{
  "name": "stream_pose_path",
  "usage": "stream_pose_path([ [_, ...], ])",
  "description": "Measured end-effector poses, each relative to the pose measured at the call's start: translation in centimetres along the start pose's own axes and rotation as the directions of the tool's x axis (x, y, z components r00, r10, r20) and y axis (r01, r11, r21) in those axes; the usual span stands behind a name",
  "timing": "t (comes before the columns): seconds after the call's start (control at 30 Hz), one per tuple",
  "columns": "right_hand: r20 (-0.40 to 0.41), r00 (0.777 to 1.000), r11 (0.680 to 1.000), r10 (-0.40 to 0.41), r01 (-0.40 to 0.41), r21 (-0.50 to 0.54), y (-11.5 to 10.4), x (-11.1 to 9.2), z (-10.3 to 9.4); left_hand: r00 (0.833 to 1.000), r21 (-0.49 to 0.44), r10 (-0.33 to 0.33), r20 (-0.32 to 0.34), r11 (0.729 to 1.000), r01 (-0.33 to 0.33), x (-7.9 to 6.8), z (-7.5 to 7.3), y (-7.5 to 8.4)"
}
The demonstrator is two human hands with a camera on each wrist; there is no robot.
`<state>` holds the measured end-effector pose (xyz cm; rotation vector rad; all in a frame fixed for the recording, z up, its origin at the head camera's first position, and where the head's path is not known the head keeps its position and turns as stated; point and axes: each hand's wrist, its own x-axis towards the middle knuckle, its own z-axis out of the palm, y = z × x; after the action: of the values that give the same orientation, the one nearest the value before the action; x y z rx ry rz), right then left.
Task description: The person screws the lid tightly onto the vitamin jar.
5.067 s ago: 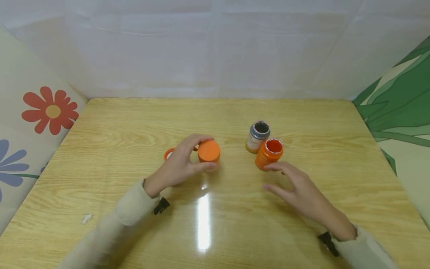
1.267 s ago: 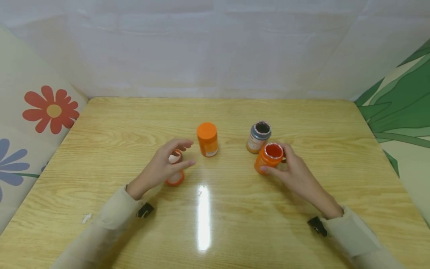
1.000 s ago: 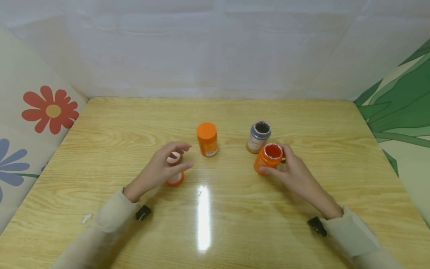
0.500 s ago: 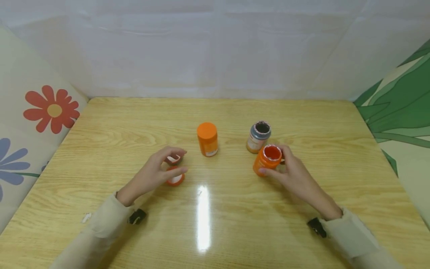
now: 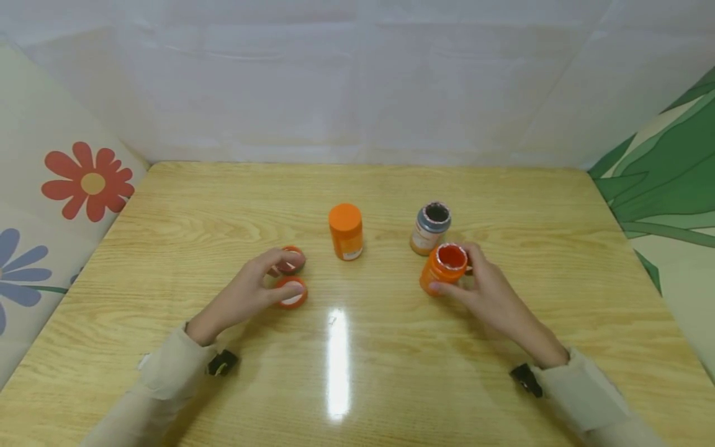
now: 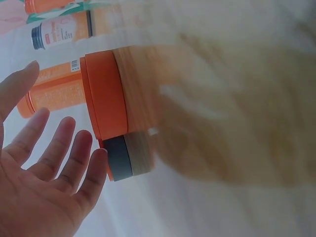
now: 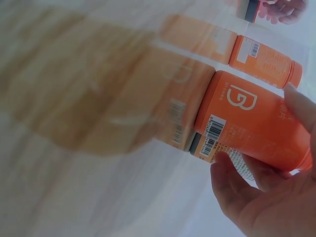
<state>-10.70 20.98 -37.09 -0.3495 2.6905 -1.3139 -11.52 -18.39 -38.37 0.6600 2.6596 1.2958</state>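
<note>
My right hand (image 5: 480,279) grips an uncapped orange bottle (image 5: 438,277), thumb on the near side and fingers on the far side. The bottle stands upright on the table, its rim ragged; the right wrist view shows its white logo and barcode (image 7: 216,127). My left hand (image 5: 246,293) hovers at two upturned lids with its fingers spread, holding nothing. The nearer is an orange lid (image 5: 293,294); behind it lies a dark lid with an orange rim (image 5: 292,268). In the left wrist view the fingertips are beside the orange lid (image 6: 106,94) and the dark lid (image 6: 118,157).
A capped orange bottle (image 5: 346,232) stands mid-table between the hands. Touching or nearly touching the gripped bottle, an uncapped grey-necked bottle (image 5: 429,231) stands behind it. A white sheet (image 5: 357,81) hangs along the table's back edge.
My left hand has let go of the capped bottle, now farther back, and drawn left and nearer to the lids. My right hand has taken hold of the uncapped orange bottle and shifted it slightly nearer.
</note>
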Motion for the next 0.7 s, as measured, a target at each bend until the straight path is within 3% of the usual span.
stream_pose_path([
  [0.2,0.008,1.000,1.000,0.011,-0.011,-0.003,0.01,0.03,0.11,0.999,0.035,-0.034,0.013,0.999,0.034,-0.36,-0.22,-0.40],
  [0.7,0.017,1.000,1.000,0.013,-0.012,-0.009,0.32,0.13,0.32,0.999,0.080,-0.035,0.029,0.996,0.033,-0.88,-0.58,-0.71],
])
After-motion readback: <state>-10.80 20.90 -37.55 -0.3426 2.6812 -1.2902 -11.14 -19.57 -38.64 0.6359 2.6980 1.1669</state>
